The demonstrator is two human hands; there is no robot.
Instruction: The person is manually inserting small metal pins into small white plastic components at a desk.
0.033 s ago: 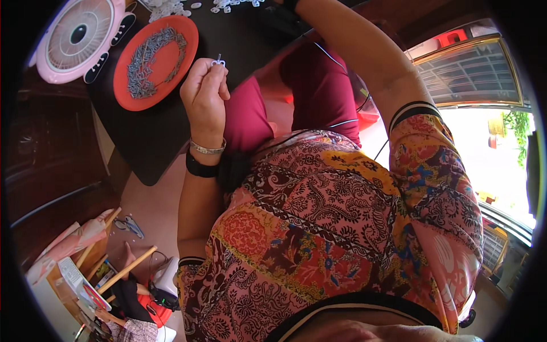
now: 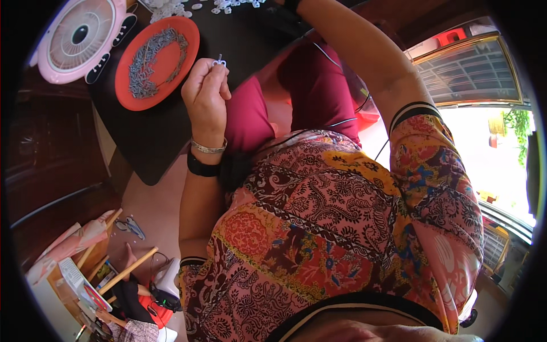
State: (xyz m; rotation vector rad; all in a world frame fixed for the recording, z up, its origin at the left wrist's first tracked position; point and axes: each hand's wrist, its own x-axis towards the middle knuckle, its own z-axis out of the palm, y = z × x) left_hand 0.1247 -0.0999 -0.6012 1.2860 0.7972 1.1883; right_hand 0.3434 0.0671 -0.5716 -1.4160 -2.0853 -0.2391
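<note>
My left hand (image 2: 206,85) is closed over the near side of the table, thumb and forefinger pinching a small white plastic clip (image 2: 222,64). A thin grey metal pin (image 2: 220,57) stands up from the clip. Left of this hand, an orange-red plate (image 2: 166,64) carries many small grey screws or nails (image 2: 140,74), heaped along its left side. My right forearm (image 2: 347,34) reaches up past the top edge, so the right hand and whatever it touches are out of the picture. Several loose white plastic pieces (image 2: 228,5) lie at the far side of the table.
A pink round fan (image 2: 80,34) stands left of the plate on the black table (image 2: 137,148). More white pieces (image 2: 168,10) are piled behind the plate. At the lower left, another person's sleeve (image 2: 142,329) shows beside wooden poles (image 2: 128,269). Scissors (image 2: 134,227) lie on the floor.
</note>
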